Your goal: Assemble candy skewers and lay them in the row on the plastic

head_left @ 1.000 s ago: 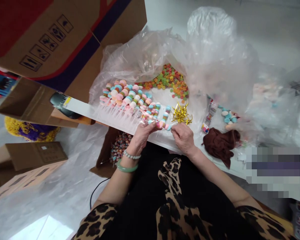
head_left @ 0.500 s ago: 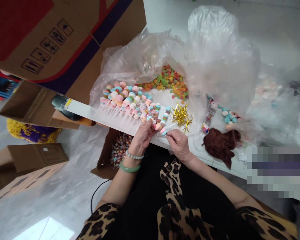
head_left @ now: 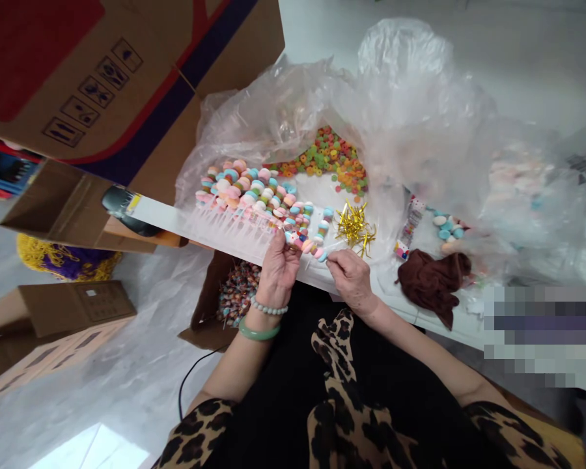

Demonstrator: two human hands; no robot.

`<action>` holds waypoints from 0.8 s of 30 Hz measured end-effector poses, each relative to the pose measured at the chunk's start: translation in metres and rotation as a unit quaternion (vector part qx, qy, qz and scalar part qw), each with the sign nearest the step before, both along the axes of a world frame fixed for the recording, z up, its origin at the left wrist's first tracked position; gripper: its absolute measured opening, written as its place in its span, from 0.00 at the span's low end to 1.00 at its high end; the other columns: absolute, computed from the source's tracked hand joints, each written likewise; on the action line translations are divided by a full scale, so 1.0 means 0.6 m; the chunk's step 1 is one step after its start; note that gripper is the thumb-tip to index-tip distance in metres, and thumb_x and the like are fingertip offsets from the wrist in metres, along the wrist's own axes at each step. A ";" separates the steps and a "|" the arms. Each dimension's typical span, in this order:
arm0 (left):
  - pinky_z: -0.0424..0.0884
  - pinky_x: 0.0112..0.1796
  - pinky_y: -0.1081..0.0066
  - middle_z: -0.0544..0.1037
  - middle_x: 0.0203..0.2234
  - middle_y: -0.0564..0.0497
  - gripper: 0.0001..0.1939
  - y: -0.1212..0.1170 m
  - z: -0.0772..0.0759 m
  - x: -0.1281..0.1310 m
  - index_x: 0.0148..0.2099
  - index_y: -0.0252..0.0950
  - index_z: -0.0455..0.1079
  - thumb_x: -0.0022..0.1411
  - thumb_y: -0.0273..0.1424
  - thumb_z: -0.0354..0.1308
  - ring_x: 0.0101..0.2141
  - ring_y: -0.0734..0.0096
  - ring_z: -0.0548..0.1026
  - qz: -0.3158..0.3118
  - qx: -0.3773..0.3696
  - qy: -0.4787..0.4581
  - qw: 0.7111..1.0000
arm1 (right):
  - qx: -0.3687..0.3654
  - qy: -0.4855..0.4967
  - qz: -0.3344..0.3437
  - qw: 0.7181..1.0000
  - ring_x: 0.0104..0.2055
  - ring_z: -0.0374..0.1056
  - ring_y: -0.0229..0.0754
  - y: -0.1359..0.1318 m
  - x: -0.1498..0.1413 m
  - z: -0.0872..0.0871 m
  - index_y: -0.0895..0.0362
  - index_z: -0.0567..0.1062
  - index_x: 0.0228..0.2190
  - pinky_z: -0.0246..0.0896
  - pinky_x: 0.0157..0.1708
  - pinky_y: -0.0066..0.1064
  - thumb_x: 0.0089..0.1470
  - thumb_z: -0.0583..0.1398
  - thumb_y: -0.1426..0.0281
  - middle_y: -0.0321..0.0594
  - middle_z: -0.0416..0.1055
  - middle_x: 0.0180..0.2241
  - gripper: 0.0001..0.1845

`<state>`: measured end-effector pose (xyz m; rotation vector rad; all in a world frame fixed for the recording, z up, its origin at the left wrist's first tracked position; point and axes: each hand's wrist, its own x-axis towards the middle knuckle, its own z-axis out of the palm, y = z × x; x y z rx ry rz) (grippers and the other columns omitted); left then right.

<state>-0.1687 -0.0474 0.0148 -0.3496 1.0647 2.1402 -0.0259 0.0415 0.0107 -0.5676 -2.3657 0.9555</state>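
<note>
Fingers of my left hand (head_left: 278,270) pinch one end of the candy string (head_left: 314,249), which I see at four o'clock from them, its long axis running ten-to-four into my right hand's (head_left: 351,279) pinched fingers.

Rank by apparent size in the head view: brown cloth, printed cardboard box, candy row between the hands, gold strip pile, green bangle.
1. Printed cardboard box
2. Brown cloth
3. Gold strip pile
Unranked, smallest: candy row and green bangle; they look too alike.
</note>
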 end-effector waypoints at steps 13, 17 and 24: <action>0.73 0.37 0.75 0.79 0.30 0.55 0.11 -0.001 0.004 0.019 0.34 0.36 0.74 0.52 0.36 0.70 0.31 0.78 0.76 -0.028 -0.013 0.112 0.993 | -0.175 -0.014 -0.012 0.984 0.32 0.67 0.42 0.004 0.003 -0.003 0.53 0.73 0.26 0.60 0.36 0.33 0.54 0.57 0.69 0.36 0.72 0.26 0.07; 0.73 0.38 0.73 0.79 0.32 0.53 0.14 0.002 0.007 0.035 0.36 0.35 0.75 0.50 0.36 0.71 0.32 0.75 0.77 -0.059 -0.032 0.119 0.991 | -0.353 -0.022 -0.016 0.935 0.27 0.62 0.38 0.005 -0.005 0.003 0.53 0.72 0.23 0.58 0.31 0.31 0.49 0.59 0.67 0.32 0.66 0.21 0.06; 0.72 0.37 0.70 0.79 0.27 0.50 0.17 0.004 -0.003 0.053 0.34 0.34 0.74 0.51 0.43 0.69 0.32 0.69 0.78 -0.102 -0.039 0.110 0.988 | -0.480 0.008 -0.033 0.877 0.23 0.58 0.36 -0.009 -0.026 -0.006 0.54 0.69 0.22 0.56 0.28 0.29 0.45 0.59 0.67 0.30 0.62 0.19 0.05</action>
